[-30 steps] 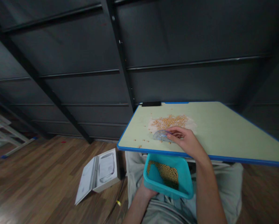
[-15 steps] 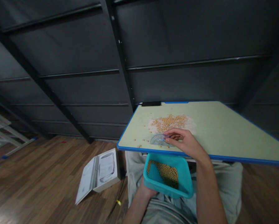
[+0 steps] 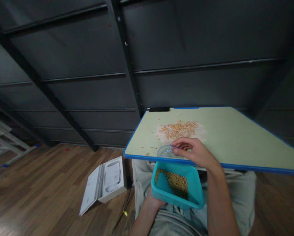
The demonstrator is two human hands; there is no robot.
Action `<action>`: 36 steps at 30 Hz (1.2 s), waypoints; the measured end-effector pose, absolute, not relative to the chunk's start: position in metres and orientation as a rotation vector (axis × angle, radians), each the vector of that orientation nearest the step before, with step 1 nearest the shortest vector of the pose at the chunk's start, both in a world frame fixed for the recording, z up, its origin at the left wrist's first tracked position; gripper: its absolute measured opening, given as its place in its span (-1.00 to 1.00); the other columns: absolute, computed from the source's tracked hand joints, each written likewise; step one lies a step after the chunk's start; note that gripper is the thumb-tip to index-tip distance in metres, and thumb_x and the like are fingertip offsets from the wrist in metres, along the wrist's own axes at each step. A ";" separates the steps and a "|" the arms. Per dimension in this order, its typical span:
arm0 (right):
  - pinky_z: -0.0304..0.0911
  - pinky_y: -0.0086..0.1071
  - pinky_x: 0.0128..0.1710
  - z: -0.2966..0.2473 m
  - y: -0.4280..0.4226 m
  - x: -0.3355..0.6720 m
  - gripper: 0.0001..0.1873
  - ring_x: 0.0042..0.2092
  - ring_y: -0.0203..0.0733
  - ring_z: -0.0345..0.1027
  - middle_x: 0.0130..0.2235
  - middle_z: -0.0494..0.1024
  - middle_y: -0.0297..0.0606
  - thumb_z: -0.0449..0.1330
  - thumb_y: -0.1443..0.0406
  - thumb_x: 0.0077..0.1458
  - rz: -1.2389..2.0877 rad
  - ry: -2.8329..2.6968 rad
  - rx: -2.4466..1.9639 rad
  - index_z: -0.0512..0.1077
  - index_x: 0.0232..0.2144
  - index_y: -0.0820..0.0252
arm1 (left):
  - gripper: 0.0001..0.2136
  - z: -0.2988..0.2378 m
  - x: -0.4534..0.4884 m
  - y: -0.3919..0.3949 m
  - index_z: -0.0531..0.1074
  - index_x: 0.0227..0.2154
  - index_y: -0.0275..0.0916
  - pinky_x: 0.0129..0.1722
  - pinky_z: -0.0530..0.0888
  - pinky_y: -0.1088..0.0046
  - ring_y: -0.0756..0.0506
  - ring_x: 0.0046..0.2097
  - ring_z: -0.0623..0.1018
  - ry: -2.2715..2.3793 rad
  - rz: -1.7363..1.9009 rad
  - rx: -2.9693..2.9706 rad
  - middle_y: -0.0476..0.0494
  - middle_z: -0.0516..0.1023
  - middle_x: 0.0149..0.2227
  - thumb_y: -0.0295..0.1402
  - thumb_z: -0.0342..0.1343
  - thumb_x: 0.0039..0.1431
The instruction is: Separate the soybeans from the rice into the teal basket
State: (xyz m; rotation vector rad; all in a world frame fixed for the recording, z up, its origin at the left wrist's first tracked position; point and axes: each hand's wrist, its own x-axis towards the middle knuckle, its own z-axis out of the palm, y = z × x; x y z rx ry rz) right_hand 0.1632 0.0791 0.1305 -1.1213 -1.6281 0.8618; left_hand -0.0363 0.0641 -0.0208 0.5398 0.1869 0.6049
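My right hand (image 3: pixel 193 151) pinches a clear plastic protractor (image 3: pixel 165 151) flat on the pale green table (image 3: pixel 235 141), right at its near blue edge. Behind it lies a pile of yellow beans mixed with white grains (image 3: pixel 180 129), with a few loose beans scattered to the left. Under the table edge, my left hand (image 3: pixel 153 200) holds a teal plastic bin (image 3: pixel 194 191) on my lap; the bin has a heap of yellow beans (image 3: pixel 175 182) in it. Only the wrist and part of that hand show beneath the bin.
An open white box (image 3: pixel 104 183) lies on the wooden floor to the left of my legs. A dark metal wall with slanted beams (image 3: pixel 127 59) rises behind the table. A black object (image 3: pixel 159 109) sits at the table's far edge.
My right hand has drawn the protractor toward me and slightly left, from beside the pile to the table's near edge above the bin. The bin and left hand stayed put.
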 end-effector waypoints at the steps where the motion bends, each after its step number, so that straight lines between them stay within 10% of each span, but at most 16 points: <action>1: 0.48 -0.21 -0.19 0.130 0.080 0.163 -0.84 -0.24 -0.11 0.58 -0.25 0.73 -0.25 0.41 0.23 0.15 0.840 -1.617 -1.126 0.69 -0.19 0.06 | -0.68 -0.023 -0.037 0.064 0.74 -0.26 -0.04 0.46 0.25 -0.02 -0.22 0.39 0.45 0.195 0.616 0.543 -0.10 0.76 0.06 -0.24 0.04 0.22; 16: 0.45 -0.19 -0.19 0.121 0.094 0.169 -0.79 -0.20 -0.03 0.60 -0.14 0.75 -0.15 0.31 0.21 0.22 0.421 -1.418 -1.234 0.67 -0.13 0.11 | -0.64 -0.052 -0.041 0.071 0.65 -0.50 -0.13 0.26 0.41 -0.10 -0.33 0.17 0.61 0.343 0.652 0.592 -0.16 0.78 -0.26 -0.19 -0.02 0.20; 36: 0.46 -0.16 -0.14 0.117 0.095 0.168 -0.80 -0.19 -0.05 0.60 -0.15 0.75 -0.18 0.35 0.18 0.19 0.617 -1.388 -1.180 0.67 -0.16 0.08 | -0.65 -0.043 -0.043 0.070 0.68 -0.46 -0.09 0.31 0.37 -0.07 -0.26 0.24 0.55 0.222 0.616 0.630 -0.09 0.79 -0.16 -0.24 -0.03 0.21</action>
